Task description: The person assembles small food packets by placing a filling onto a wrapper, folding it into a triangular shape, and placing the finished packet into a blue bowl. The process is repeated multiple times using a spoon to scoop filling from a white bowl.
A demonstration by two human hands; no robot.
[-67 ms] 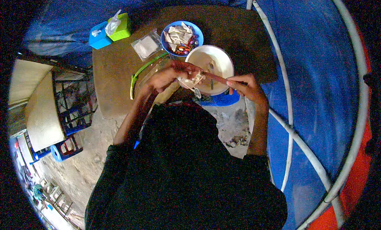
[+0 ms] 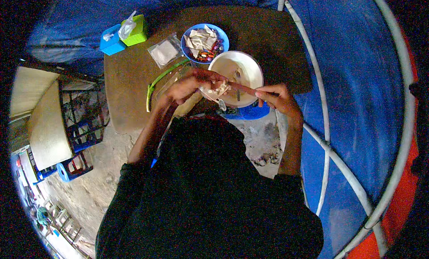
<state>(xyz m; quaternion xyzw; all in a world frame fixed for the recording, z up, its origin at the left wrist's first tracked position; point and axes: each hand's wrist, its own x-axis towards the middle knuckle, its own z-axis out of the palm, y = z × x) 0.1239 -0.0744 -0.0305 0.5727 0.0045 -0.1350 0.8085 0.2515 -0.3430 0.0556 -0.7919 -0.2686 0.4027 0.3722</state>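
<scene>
My left hand is closed at the near left side of a white bowl, its fingers bent over a flat, pale pinkish thing whose kind is unclear. Pale chopped bits lie by its fingertips. A small rounded, whitish end sticks out below. In my right hand, at the bowl's right edge, is a long narrow reddish-brown thing, knife-like in shape. It reaches across the bowl toward my left fingers. Inside the bowl is cloudy liquid with a few darker pieces.
Behind the white bowl stands a blue bowl with pale folded pieces and red and purple vegetables. A clear packet and a long green stalk lie on the brown table. Blue and green boxes are back left. Pale poles border the right.
</scene>
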